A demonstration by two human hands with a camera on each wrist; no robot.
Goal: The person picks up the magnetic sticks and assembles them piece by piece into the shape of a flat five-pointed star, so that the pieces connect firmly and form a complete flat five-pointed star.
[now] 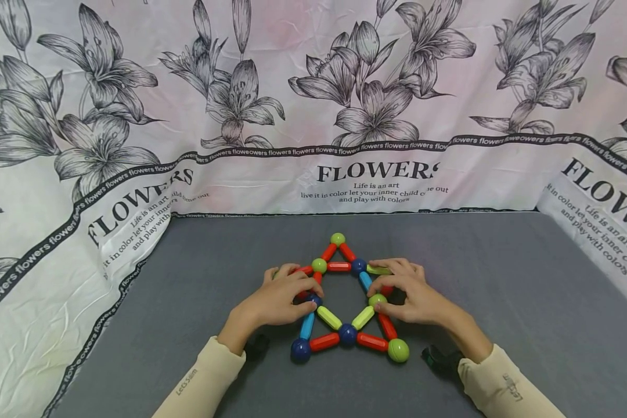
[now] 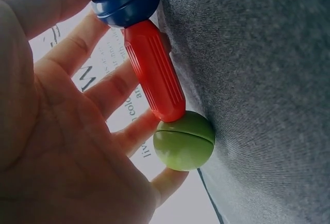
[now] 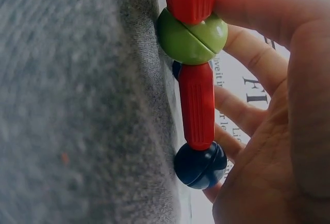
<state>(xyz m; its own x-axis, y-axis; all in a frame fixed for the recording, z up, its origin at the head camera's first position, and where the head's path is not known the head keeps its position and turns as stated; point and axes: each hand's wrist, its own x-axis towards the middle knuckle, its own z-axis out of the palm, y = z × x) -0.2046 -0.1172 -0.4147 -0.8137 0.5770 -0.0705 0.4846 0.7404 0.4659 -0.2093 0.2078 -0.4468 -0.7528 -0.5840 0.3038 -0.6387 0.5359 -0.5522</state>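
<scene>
Magnetic sticks and balls lie joined in a flat star-like frame on the grey table. My left hand grips its left side, thumb and forefinger at a blue ball. Under its spread fingers in the left wrist view, a red stick links that ball to a green ball. On the opposite side my right hand pinches a green ball. In the right wrist view its other fingers reach along a red stick to a dark blue ball. Both hands partly hide the frame's sides.
The frame's top point is a green ball. Nearest the person are a blue ball, a middle blue ball and a green ball, joined by red sticks. A flower-printed cloth borders the grey table.
</scene>
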